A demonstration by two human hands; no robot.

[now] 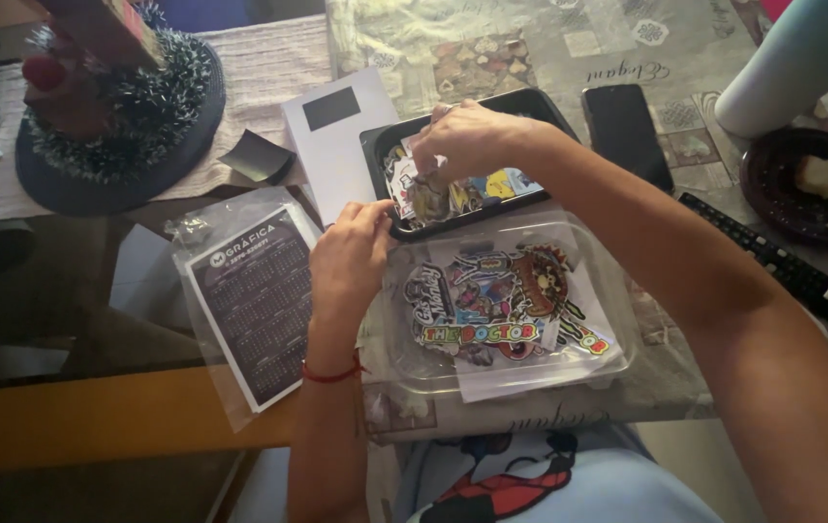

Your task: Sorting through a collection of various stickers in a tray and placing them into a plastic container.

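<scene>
Colourful stickers (453,189) heaped in black tray (530,102), seemingly die-cut

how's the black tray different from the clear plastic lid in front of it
The black tray is opaque and dark; the clear lid is see-through, so the paper under it shows. The tray lies farther away with the right hand reaching into it and the left hand at its near edge; no hand is in the lid. Both hold colourful stickers.
</scene>
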